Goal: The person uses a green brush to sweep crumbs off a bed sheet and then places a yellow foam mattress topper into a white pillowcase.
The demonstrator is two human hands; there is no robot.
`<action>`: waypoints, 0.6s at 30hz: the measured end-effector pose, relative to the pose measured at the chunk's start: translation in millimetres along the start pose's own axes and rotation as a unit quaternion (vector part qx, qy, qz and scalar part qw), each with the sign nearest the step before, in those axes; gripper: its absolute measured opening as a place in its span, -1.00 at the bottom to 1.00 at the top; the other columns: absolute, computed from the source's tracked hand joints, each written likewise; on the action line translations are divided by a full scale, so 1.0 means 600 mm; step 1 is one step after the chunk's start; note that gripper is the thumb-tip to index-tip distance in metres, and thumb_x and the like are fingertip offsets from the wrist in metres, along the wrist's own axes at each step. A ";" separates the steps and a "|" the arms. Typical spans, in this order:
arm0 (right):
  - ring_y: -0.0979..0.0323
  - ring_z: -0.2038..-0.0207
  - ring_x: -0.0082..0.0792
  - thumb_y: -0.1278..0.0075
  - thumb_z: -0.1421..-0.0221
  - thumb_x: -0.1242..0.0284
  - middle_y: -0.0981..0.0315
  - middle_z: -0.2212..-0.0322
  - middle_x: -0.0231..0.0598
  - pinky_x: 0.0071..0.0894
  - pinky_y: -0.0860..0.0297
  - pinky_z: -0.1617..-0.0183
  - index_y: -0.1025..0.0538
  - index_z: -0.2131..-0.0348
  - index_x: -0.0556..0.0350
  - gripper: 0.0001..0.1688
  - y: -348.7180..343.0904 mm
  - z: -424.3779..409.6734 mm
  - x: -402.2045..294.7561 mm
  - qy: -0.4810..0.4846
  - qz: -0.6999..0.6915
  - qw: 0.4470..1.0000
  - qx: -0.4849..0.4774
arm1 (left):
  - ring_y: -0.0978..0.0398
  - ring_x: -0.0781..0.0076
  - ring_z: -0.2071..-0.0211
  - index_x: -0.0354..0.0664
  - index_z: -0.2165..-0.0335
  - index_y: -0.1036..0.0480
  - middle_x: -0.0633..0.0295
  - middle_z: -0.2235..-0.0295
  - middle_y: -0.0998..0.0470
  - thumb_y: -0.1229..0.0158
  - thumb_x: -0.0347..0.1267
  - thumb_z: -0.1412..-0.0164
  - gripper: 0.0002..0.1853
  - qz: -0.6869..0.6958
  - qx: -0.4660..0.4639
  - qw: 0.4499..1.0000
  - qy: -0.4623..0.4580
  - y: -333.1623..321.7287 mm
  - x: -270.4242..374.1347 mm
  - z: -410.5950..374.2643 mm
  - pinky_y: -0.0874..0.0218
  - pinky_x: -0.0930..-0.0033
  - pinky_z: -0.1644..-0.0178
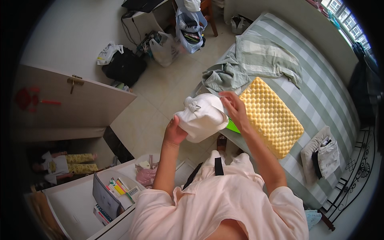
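A white cloth hat (199, 120), soft and creased, with a small bow-like piece on its upper side, is held up in front of my body. The thumb of my left hand (175, 132) presses on its lower left edge, with the other fingers hidden beneath. At the hat's upper right edge is my right hand (235, 109), its fingers bent; whether they pinch the fabric is unclear. Under my right wrist, a bright green ridged object (233, 126) shows at the bed's edge. A yellow egg-crate foam pillow (271, 118) lies just right of that hand.
The bed (327, 99) fills the right side, bearing a crumpled green cover (264, 60) and folded cloths (328, 157). An open door (75, 96) juts in at left. Bags (124, 66) and a backpack (189, 30) stand beyond. A cabinet (75, 216) holds books. Another person (58, 165) appears far left.
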State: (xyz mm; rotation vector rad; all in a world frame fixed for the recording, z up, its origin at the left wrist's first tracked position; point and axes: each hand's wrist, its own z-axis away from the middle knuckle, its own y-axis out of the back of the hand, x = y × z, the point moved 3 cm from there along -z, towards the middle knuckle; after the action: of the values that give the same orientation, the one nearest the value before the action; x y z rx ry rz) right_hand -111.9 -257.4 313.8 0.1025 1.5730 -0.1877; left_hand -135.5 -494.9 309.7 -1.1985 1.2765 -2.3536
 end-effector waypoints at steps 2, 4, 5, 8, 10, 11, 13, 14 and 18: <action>-0.29 0.13 -0.52 0.16 -0.16 0.45 -0.34 0.20 -0.31 -0.54 -0.21 0.04 -0.36 0.14 0.23 -0.71 -0.017 0.027 -0.016 0.007 -0.050 0.998 -0.031 | -0.29 0.29 0.01 -0.28 0.01 -0.23 0.17 0.06 -0.36 -0.17 -0.02 0.02 -0.28 -0.021 -0.026 0.999 -0.018 -0.013 -0.006 -0.010 -0.10 0.22 -0.06; -0.30 0.13 -0.48 0.10 -0.12 0.40 -0.35 0.21 -0.30 -0.50 -0.22 0.05 -0.37 0.14 0.20 -0.67 -0.032 0.038 -0.037 0.010 -0.072 0.996 -0.044 | -0.31 0.33 0.03 -0.27 0.02 -0.24 0.19 0.07 -0.37 -0.21 -0.08 0.04 -0.30 -0.074 -0.029 0.996 -0.033 -0.023 -0.012 -0.018 -0.12 0.26 -0.05; -0.32 0.15 -0.45 0.06 -0.08 0.38 -0.36 0.23 -0.29 -0.47 -0.23 0.06 -0.38 0.15 0.17 -0.66 -0.039 0.041 -0.043 0.011 -0.075 0.997 -0.034 | -0.32 0.36 0.05 -0.26 0.02 -0.25 0.20 0.09 -0.38 -0.25 -0.15 0.06 -0.33 -0.117 -0.019 0.992 -0.040 -0.028 -0.014 -0.022 -0.14 0.29 -0.03; -0.33 0.16 -0.41 -0.02 -0.03 0.35 -0.38 0.24 -0.27 -0.43 -0.23 0.05 -0.39 0.16 0.15 -0.62 -0.036 0.037 -0.065 0.005 -0.039 0.999 -0.030 | -0.37 0.44 0.12 -0.24 0.06 -0.29 0.26 0.15 -0.42 -0.29 -0.35 0.08 -0.43 -0.223 0.007 0.973 -0.064 -0.048 -0.015 -0.032 -0.19 0.39 0.03; -0.33 0.17 -0.44 -0.03 -0.02 0.37 -0.39 0.28 -0.29 -0.45 -0.23 0.07 -0.40 0.18 0.16 -0.64 -0.031 0.035 -0.061 0.008 -0.015 0.999 -0.029 | -0.39 0.53 0.19 -0.23 0.12 -0.34 0.31 0.21 -0.45 -0.28 -0.42 0.07 -0.52 -0.285 0.005 0.955 -0.078 -0.070 -0.015 -0.037 -0.22 0.46 0.09; -0.34 0.19 -0.47 -0.03 -0.02 0.39 -0.40 0.31 -0.31 -0.48 -0.24 0.09 -0.40 0.20 0.18 -0.66 -0.030 0.033 -0.047 0.014 -0.011 1.000 -0.025 | -0.39 0.58 0.23 -0.23 0.15 -0.37 0.34 0.25 -0.46 -0.27 -0.43 0.06 -0.57 -0.314 -0.006 0.946 -0.083 -0.084 -0.015 -0.039 -0.23 0.49 0.13; -0.34 0.27 -0.56 -0.02 -0.04 0.43 -0.39 0.40 -0.39 -0.57 -0.25 0.16 -0.42 0.25 0.20 -0.73 -0.025 0.030 -0.030 0.007 -0.031 0.999 -0.001 | -0.39 0.64 0.29 -0.23 0.21 -0.41 0.37 0.32 -0.48 -0.25 -0.44 0.03 -0.66 -0.354 -0.004 0.930 -0.100 -0.091 -0.013 -0.040 -0.24 0.53 0.18; -0.33 0.32 -0.62 0.00 -0.05 0.44 -0.38 0.45 -0.44 -0.62 -0.24 0.22 -0.42 0.29 0.21 -0.78 -0.017 0.028 -0.024 -0.005 -0.054 0.998 0.020 | -0.40 0.65 0.31 -0.24 0.23 -0.43 0.37 0.34 -0.49 -0.24 -0.44 0.02 -0.69 -0.362 0.008 0.926 -0.111 -0.089 -0.012 -0.041 -0.24 0.53 0.20; -0.12 0.52 -0.79 0.08 -0.12 0.47 -0.23 0.61 -0.65 -0.78 -0.08 0.46 -0.42 0.45 0.17 -0.87 0.012 -0.004 -0.037 -0.003 -0.097 0.991 0.091 | -0.41 0.67 0.38 -0.31 0.31 -0.46 0.35 0.41 -0.51 -0.15 -0.43 -0.07 -0.81 -0.300 0.028 0.950 -0.081 -0.056 -0.004 -0.047 -0.24 0.59 0.25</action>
State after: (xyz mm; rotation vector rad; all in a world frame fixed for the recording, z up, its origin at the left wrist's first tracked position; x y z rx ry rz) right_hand -112.9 -248.6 335.5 0.0904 1.5567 -0.4838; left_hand -148.4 -456.2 326.4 -1.9333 0.8639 -2.5703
